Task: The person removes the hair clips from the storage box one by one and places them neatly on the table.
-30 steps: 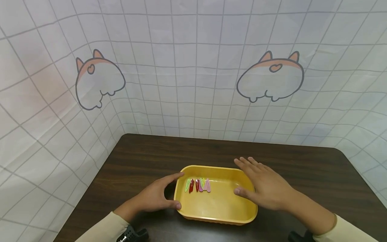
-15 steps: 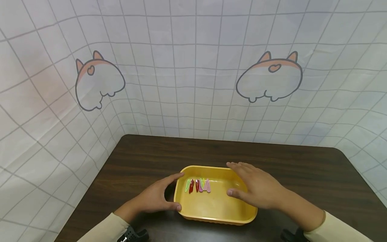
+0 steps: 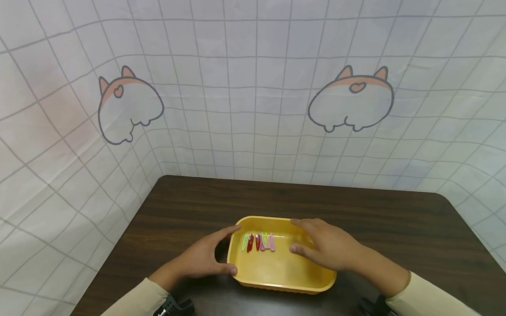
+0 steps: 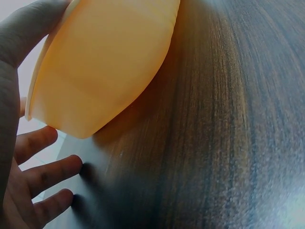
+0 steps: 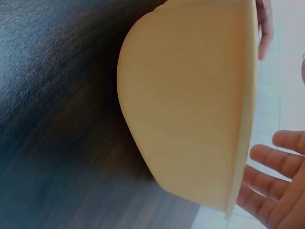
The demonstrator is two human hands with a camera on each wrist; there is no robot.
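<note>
A yellow plastic tray [image 3: 284, 267] rests on the dark table. Several snap hair clips [image 3: 258, 242], in green, red, yellow and pink, lie in a row inside its far left part. My left hand [image 3: 199, 256] holds the tray's left end, with the thumb at the near corner and the index finger at the far one. In the left wrist view, the other fingers [image 4: 55, 172] are spread beside the tray wall. Over the tray's right half hovers my right hand [image 3: 334, 246], its fingers extended and nothing held. The right hand covers part of the tray's right side.
The dark wood-grain table [image 3: 221, 191] extends behind the tray and to both sides. A white grid-patterned curtain [image 3: 237, 109] with cartoon animal prints hangs behind the table and along its sides.
My right hand has moved left and slightly lower over the tray. My left hand, the tray and the hair clips have stayed in place.
</note>
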